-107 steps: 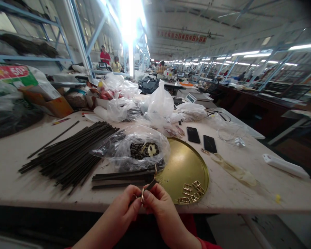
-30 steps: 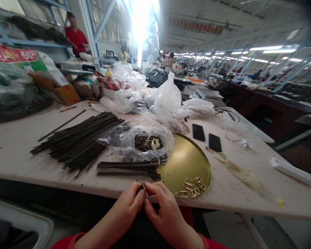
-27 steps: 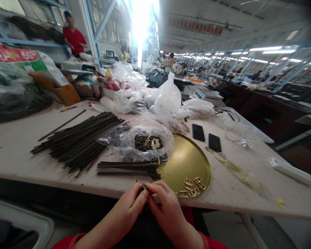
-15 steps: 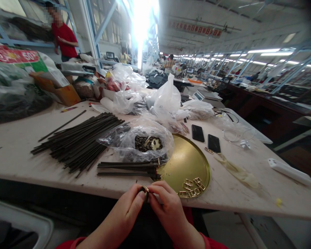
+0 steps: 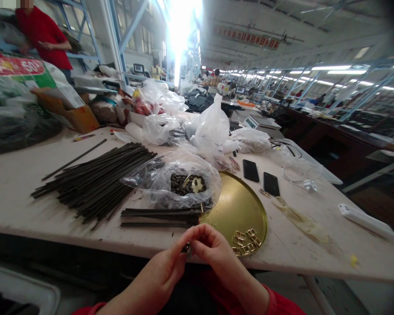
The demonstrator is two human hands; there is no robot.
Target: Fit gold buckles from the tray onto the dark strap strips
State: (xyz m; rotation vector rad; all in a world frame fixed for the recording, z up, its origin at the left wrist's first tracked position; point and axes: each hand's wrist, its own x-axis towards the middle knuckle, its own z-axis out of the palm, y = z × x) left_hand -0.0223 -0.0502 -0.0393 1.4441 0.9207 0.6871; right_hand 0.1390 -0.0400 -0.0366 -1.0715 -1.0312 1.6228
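My left hand [image 5: 170, 267] and my right hand [image 5: 213, 245] meet at the table's front edge, both with fingers closed. Between the fingertips shows a bit of a dark strap with a buckle [image 5: 186, 248], mostly hidden by them; the buckle looked gold a moment ago. Just beyond lie several finished-looking dark straps [image 5: 160, 214] with metal at their right ends. To the right is a round gold tray [image 5: 230, 201], with several gold buckles [image 5: 246, 243] near its front rim. An open clear plastic bag [image 5: 151, 183] holds small dark pieces [image 5: 177, 183].
A fanned pile of dark strips [image 5: 95, 179] covers the table's left part. Two black phones [image 5: 251, 170] lie right of the tray, near a yellowish strip [image 5: 298, 221] and a white power strip [image 5: 366, 221]. Plastic bags [image 5: 210, 124] crowd the back. A person in red [image 5: 46, 37] stands back left.
My hands have come closer together; my right fingers now curl over the small piece, and the gold buckle is covered. The person in red has moved left and nearer.
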